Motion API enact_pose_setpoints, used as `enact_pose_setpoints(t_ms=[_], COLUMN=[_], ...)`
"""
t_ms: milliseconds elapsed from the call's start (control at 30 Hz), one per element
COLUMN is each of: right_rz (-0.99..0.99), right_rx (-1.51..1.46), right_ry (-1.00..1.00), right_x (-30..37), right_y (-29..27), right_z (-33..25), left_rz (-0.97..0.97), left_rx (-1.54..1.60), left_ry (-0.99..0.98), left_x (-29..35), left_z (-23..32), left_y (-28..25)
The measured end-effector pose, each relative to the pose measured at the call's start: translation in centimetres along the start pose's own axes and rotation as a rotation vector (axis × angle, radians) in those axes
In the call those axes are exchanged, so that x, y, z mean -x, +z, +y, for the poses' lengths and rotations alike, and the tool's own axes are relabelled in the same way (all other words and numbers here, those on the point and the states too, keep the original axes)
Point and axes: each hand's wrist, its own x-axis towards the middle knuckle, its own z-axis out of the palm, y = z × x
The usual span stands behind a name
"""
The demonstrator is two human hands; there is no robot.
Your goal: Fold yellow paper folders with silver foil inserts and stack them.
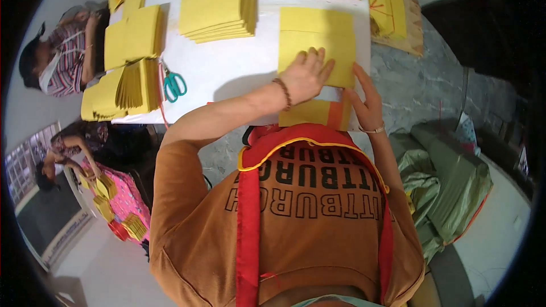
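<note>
Yellow sheet point(333, 42) best pinned flat under left hand point(307, 75), fingers loosely spread; 4 o'clock edge steadied by right hand point(368, 101), thumb apart, imo.

The yellow sheet point(315, 38) looks like matt paper; the teal scissor handles point(175, 86), smooth plastic; the red apron point(267, 142), cloth.

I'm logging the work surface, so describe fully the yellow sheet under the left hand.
The yellow sheet looks like plain paper or card, roughly rectangular, with a line, perhaps a fold, across it near its far edge. It lies flat on the white table, near the table's right edge. The left hand rests on it; the right hand is at its right edge, contact unclear.
</note>
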Motion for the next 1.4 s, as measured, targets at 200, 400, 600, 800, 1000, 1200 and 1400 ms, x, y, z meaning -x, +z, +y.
enact_pose_setpoints(t_ms=[200,400,600,800,1000,1200,1400], right_rz=[0.355,0.438,0.296,0.304,0.358,0.259,0.274], right_rx=[0.226,-0.027,-0.028,-0.145,-0.296,-0.457,-0.322], right_ry=[-0.128,0.102,0.231,0.317,0.603,0.611,0.502], right_x=[0.8,1.1,1.4,2.5,5.0,5.2,4.4], right_y=[1.9,2.3,2.4,2.6,2.5,2.9,2.1], right_z=[-1.1,-0.6,0.0,-0.2,-1.3,-2.4,-3.4], left_rz=[0.086,0.466,0.242,-0.13,-0.097,-0.09,-0.112], left_rx=[0.159,0.117,-0.208,-0.031,-0.077,-0.126,-0.073], left_ry=[-0.144,-0.236,-0.428,-0.348,-0.395,-0.371,-0.38], left_x=[-1.0,3.1,8.3,8.2,9.0,9.7,8.8], left_z=[-1.2,-12.6,-20.9,-21.5,-20.2,-19.7,-19.7], left_y=[-2.6,-8.2,-3.2,-2.3,0.0,0.5,-2.0])
